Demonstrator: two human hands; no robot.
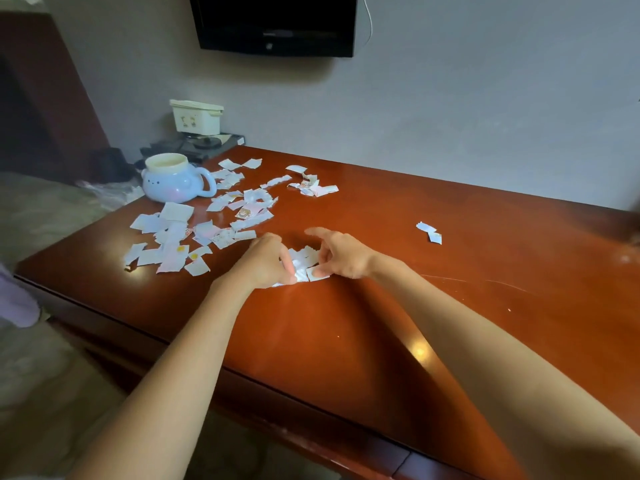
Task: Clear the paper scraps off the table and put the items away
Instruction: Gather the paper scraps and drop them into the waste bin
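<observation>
Leftward, mug beside scattered scraps at table corner.

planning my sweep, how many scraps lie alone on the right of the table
2, close together: the far scrap and the near scrap just right of it. Nothing there could hide more.

I'm looking into what reads as a bedroom or hotel room, not a workplace: a black TV hangs on the plain far wall above a glossy wooden table. At the table's far left stands a cartoon-faced mug, with a cream box behind it.
</observation>
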